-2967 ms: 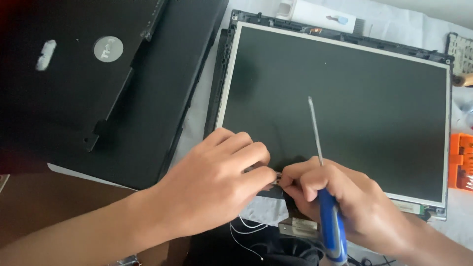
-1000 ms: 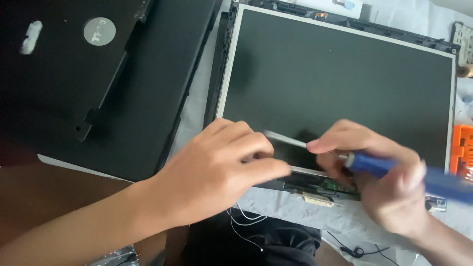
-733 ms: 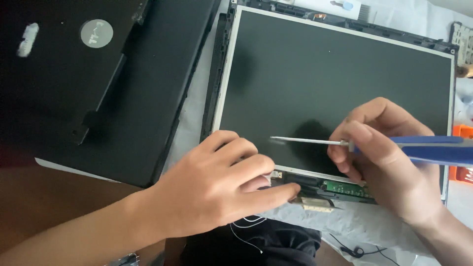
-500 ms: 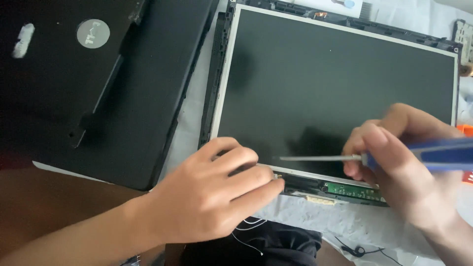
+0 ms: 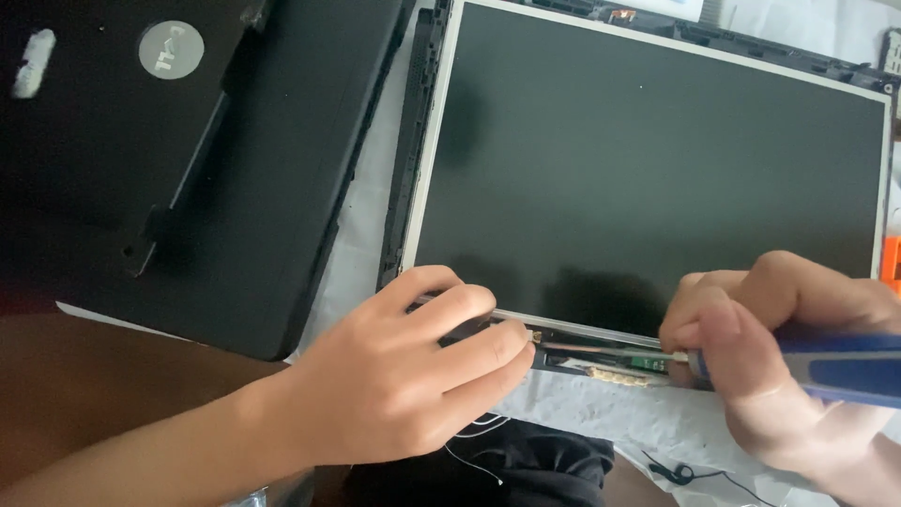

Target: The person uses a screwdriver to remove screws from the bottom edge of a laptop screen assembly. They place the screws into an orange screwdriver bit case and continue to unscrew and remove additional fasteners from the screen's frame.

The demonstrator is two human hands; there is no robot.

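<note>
A bare laptop screen panel [image 5: 657,160] with a dark face and a silver frame lies flat in its black back cover. My left hand [image 5: 404,376] rests on the panel's near left corner, fingertips pressing beside a small gold connector [image 5: 537,336]. My right hand [image 5: 779,366] grips a blue-handled screwdriver [image 5: 835,366], held nearly level. Its thin metal shaft [image 5: 601,350] points left along the panel's near edge, the tip close to my left fingertips. A narrow green circuit strip [image 5: 648,364] runs under the shaft.
A black laptop lid and base [image 5: 188,160] with a round silver badge lie at the left. A white cloth [image 5: 619,413] covers the surface under the panel. Thin black and white wires [image 5: 676,469] trail near the front edge. Something orange [image 5: 892,277] shows at the right edge.
My right hand has turned the screwdriver from upright to nearly level and lowered its tip to the panel's near edge. My left hand has stayed on the near left corner.
</note>
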